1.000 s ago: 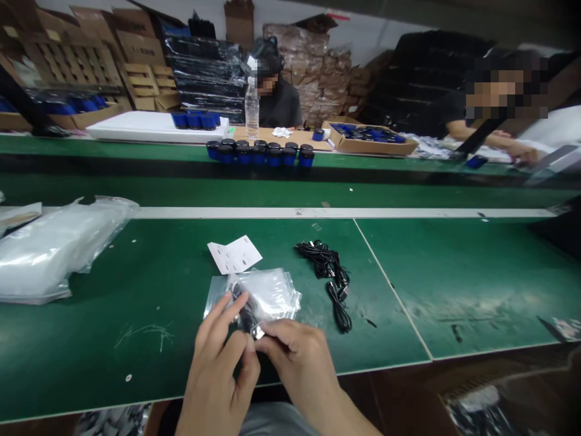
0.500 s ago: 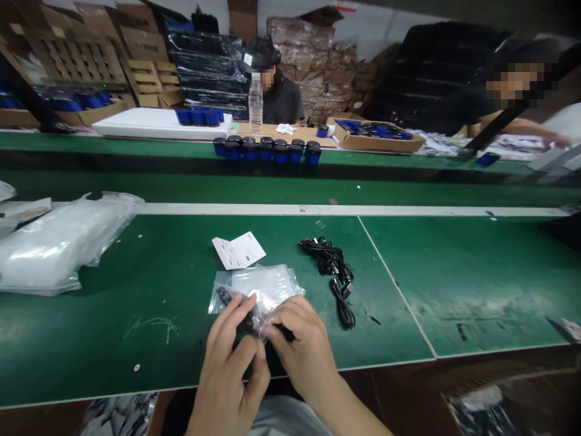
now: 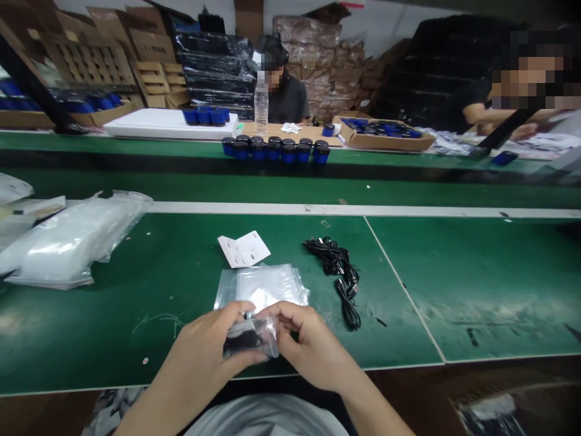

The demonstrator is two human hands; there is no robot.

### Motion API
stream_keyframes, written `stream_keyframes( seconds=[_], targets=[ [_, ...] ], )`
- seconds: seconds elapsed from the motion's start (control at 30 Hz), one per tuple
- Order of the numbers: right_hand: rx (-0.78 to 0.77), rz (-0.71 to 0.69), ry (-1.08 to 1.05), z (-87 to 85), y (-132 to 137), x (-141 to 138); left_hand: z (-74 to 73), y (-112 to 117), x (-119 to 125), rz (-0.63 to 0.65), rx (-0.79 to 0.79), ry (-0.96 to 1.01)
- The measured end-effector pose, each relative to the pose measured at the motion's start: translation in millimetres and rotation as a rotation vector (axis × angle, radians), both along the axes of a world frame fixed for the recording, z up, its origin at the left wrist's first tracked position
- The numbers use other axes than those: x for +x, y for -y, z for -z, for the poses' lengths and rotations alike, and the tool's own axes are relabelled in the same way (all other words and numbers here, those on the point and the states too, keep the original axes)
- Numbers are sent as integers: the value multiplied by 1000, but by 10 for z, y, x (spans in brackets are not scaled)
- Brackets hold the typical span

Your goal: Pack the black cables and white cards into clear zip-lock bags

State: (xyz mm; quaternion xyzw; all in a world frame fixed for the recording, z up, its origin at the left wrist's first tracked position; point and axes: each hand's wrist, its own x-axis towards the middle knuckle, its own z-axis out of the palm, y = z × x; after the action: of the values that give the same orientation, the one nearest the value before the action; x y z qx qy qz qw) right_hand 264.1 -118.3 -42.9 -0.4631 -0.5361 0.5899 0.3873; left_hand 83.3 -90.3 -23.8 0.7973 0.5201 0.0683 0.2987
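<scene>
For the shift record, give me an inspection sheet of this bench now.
Surface: green bench mat, scuffed, with pale marks toward the right.
Job's things: small clear bag with dark contents; clear zip bags lie beneath it.
Clutter: white printed card; large bundle of clear plastic at left.
Hands: left hand and right hand both hold the bag.
Cables: black cable bundle, loose, right of the bags.
Surroundings: two co-workers across the line; blue-lidded jars in a row; water bottle; stacked cartons.
</scene>
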Motion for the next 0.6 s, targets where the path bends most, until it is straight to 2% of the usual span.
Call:
stream_keyframes(
  seconds=[0.07, 0.17, 0.27, 0.37, 0.43, 0.53, 0.6],
  targets=[
    [25, 52, 8, -9, 4, 22, -32, 4, 19, -43, -87, 5],
    [203, 112, 117, -74, 37, 96, -21, 21, 43, -163, -111, 49],
    [352, -24, 299, -211, 69, 189, 4, 18, 53, -154, -153, 145],
    [382, -237, 456, -350, 62, 269, 9, 18, 52, -107, -205, 205],
    [397, -321, 533, -402, 43, 303, 16, 24, 36, -109, -209, 219],
    [394, -326, 536, -389, 15, 293, 45, 31, -4, -190, -195, 239],
    [374, -244, 470, -338, 1, 241, 69, 31, -24, -238, -210, 281]
  ],
)
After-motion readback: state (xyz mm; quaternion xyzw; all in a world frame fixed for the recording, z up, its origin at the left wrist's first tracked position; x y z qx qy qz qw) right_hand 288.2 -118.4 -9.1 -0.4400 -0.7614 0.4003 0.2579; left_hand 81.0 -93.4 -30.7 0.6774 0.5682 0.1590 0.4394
